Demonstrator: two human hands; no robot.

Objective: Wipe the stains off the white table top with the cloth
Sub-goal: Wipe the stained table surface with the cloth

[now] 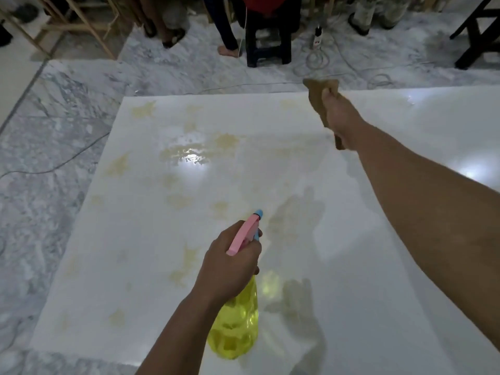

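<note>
The white table top [365,266] fills most of the view and carries several yellowish stains [178,155] across its left and middle, with a wet glossy patch near the centre. My right hand [338,112] is stretched to the far edge and grips a brown cloth [316,96], which is bunched and lifted off the surface. My left hand [230,269] holds a yellow spray bottle [235,323] with a pink and blue trigger head [247,231] above the near middle of the table, nozzle pointing away from me.
Grey marble floor surrounds the table on the left and far side. Cables [319,60] and a power strip [317,39] lie on the floor beyond the far edge. A black stool [267,41], wooden frames [89,25] and people's legs stand further back.
</note>
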